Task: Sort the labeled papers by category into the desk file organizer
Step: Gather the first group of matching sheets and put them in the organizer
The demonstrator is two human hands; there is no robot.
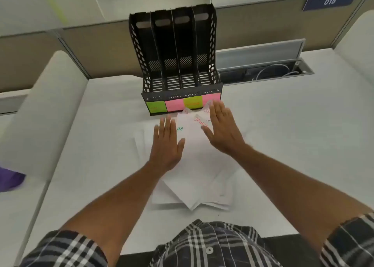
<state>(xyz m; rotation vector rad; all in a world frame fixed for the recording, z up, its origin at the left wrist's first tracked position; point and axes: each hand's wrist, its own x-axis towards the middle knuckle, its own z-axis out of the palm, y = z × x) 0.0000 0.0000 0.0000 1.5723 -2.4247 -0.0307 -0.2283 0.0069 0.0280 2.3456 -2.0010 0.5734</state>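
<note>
Paper, thin and limp — the loose stack of labeled papers (192, 165) is lying on the desk (283, 135) under both flat, spread hands, left hand (167, 145) and right hand (222, 129), gripping nothing. Sheets are likely sliding easily; pinch one edge. Long axes are fanning toward the file organizer (178, 64) just beyond the fingertips.

White desk (283, 125), black organizer (176, 64), splayed papers (194, 165)

Both my bare forearms reach forward, my left hand (167, 145) lying flat, palm down, fingers together and straight, my right hand (223, 130) just beside it, open, palm down, fingers extended and angled slightly inward.
</note>
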